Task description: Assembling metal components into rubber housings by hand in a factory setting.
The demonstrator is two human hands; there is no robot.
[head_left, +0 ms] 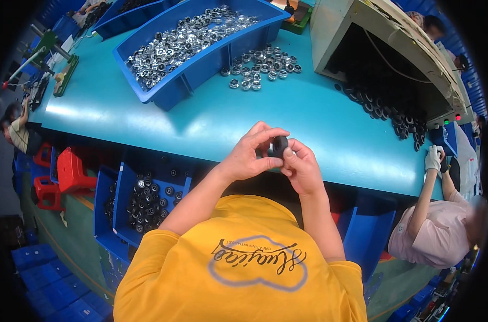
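Note:
A small black, round, wheel-like part (279, 145) is raised above the near edge of the table, in front of my chest. My left hand (249, 153) grips it from the left, fingers curled over its top and thumb below. From the right, my right hand (304, 165) is closed with thumb and fingertips against the same part. A small shiny bit shows by the right fingertips, too small to make out. On the table beyond lie loose clear-and-silver wheel hubs (256, 70), and black rings (377, 104) are heaped to the right.
A blue bin (211, 63) full of shiny hubs stands on the teal table (228, 121). At right is a beige machine (335, 32) with a dark opening. Below left, another blue bin (124, 199) holds black wheels, near red stools (72, 170). A co-worker (434, 231) sits at right.

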